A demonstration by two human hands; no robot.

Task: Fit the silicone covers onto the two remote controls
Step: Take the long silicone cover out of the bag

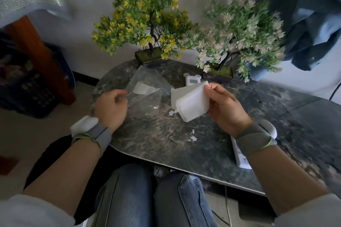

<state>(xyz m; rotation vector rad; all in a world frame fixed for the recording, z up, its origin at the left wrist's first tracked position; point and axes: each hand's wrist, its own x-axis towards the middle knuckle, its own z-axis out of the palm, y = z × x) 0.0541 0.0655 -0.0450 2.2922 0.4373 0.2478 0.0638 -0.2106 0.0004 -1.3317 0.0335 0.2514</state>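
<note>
My right hand (224, 106) grips a white translucent silicone cover (191, 102) by its upper corner and holds it just above the dark marble table (166, 134). My left hand (110, 106) pinches the edge of a clear plastic bag (145, 88) that lies crumpled on the table. A white remote control (191, 79) with two round ears lies behind the cover, partly hidden by it. Under my right wrist lies a second white remote control (241, 156), mostly covered by my forearm.
Two potted artificial trees stand at the table's back edge: a yellow-green one (144, 20) and a pale pink one (238, 35). A dark crate (27, 86) sits on the floor at left. Blue cloth (304, 14) hangs at right. My knees are under the table's front edge.
</note>
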